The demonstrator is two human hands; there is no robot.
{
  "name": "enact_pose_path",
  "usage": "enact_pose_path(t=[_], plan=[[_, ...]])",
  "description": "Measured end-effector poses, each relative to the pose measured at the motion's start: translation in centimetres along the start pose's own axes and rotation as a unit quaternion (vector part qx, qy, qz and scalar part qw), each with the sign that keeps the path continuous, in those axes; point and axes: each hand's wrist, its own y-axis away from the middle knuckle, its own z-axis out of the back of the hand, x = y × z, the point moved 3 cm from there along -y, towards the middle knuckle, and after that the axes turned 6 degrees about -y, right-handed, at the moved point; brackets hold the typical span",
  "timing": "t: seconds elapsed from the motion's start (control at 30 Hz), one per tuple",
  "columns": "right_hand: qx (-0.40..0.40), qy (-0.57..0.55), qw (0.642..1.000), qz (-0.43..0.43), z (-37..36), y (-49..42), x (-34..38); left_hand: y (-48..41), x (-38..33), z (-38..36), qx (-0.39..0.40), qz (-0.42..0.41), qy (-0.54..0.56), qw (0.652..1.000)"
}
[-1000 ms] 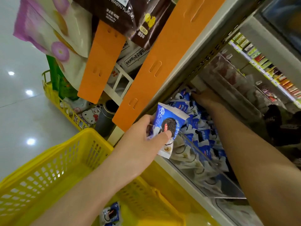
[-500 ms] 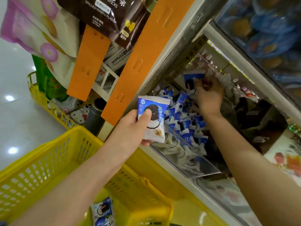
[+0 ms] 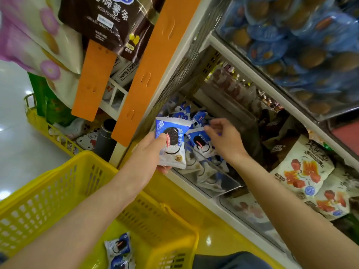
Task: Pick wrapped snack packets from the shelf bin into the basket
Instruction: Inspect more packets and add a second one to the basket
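Our L hand keeps its packet up just outside the shelf bin, thumb pressed on the front, fingers curled behind. What's changed: our R hand, deep at the back of the bin a sec ago, has come fwd w/ a second packet, thumb & forefinger pinching its top edge, other fingers loosely curled. That one now hangs at 3 o'clock of the first, nearly touching it, over the pile left in the bin. So we've got two in hand, neither dropped yet. The basket waits at 7 o'clock below, w/ loose packets already on its floor; next, we reckon, both go down there.
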Motion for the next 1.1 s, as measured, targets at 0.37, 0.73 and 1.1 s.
enact_pose_path(t=[0.37,0.73,1.1], plan=[[0.169,-0.255,0.952,-0.002,-1.0,4.3,4.9,-1.4,-1.5,-0.6,-0.001,-0.169,-0.149,0.974],[-0.075,-0.174,0.966,-0.174,-1.4,-10.0,0.4,-4.2,-1.9,-0.5,-0.003,-0.323,-0.559,0.764],[-0.109,-0.007,0.990,-0.087,-2.8,-16.0,-1.9,-4.4,-1.5,-0.7,-0.001,-0.355,-0.583,0.730]])
